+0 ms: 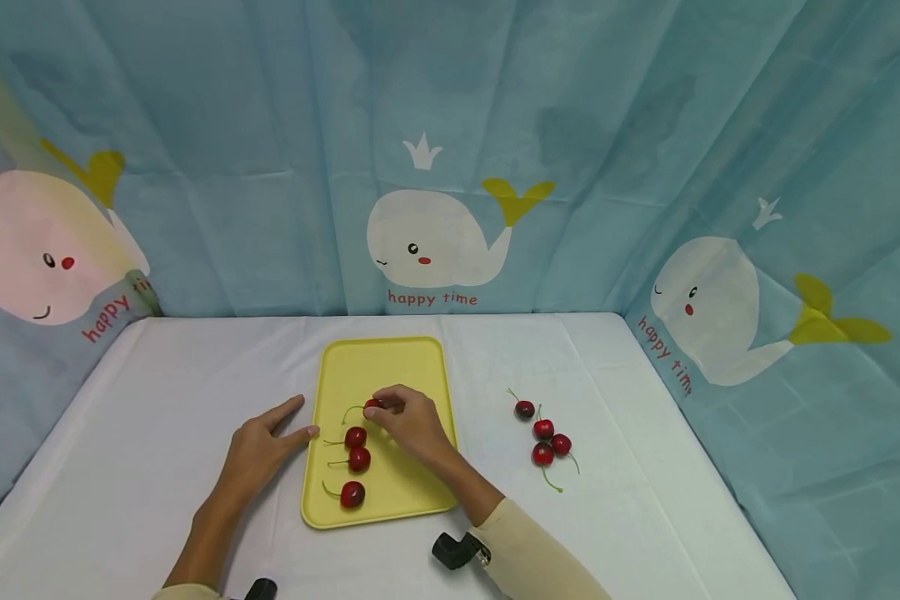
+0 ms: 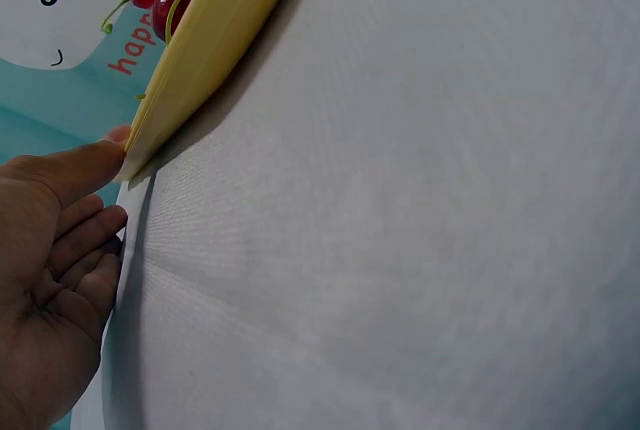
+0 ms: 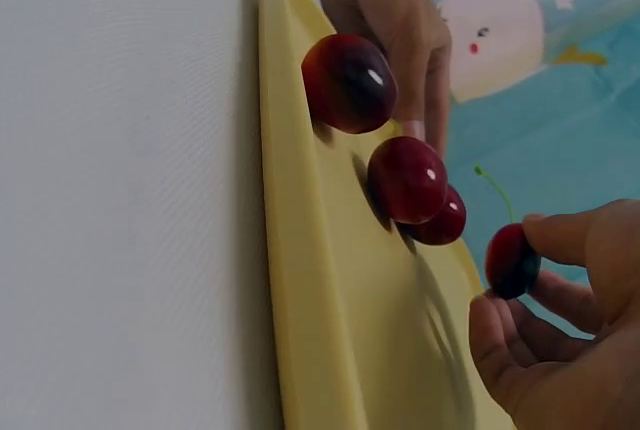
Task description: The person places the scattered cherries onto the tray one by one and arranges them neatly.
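Note:
A yellow tray (image 1: pixel 397 367) lies on the white-covered table. My right hand (image 1: pixel 416 429) pinches a dark red cherry (image 3: pixel 511 262) by its sides above the tray, its green stem pointing left in the head view. Three more cherries, a far one (image 1: pixel 356 438), a middle one (image 1: pixel 358 460) and a near one (image 1: pixel 352 495), rest in a column along the tray's left half, stems to the left. At the tray's left edge, my left hand (image 1: pixel 253 454) touches the rim with its thumb (image 2: pixel 95 165), the other fingers loosely extended beside it.
Right of the tray, several cherries (image 1: pixel 543 454) with stems lie grouped on the white cloth (image 1: pixel 645 500). A blue curtain (image 1: pixel 270 208) printed with whales stands behind the table and along both sides. Dark wrist-worn devices (image 1: pixel 456 550) sit near the sleeves.

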A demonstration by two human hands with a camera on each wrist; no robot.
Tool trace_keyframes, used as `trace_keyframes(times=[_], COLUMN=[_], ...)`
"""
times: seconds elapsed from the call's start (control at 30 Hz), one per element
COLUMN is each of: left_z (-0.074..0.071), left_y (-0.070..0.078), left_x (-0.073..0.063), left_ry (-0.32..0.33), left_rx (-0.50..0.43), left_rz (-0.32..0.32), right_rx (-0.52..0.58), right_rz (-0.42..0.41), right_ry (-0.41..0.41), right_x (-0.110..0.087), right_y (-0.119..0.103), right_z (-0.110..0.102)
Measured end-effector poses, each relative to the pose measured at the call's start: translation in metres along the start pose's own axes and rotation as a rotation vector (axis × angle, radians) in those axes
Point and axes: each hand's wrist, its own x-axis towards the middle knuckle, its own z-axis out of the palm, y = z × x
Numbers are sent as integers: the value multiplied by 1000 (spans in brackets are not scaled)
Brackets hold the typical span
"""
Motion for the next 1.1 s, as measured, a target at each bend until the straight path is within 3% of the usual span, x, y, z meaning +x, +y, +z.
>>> trace_keyframes(times=[0.57,1.1], left_z=[0,0], left_y=[-1,-1], left_x=[1,1], left_ry=[-7,-7], left_rx=[-4,0], left_rz=[-11,-24], right_rx=[-106,-142], right_rz=[30,27], right_ry=[2,-11], right_x=[12,15], right_y=[-2,-6], right_z=[20,26])
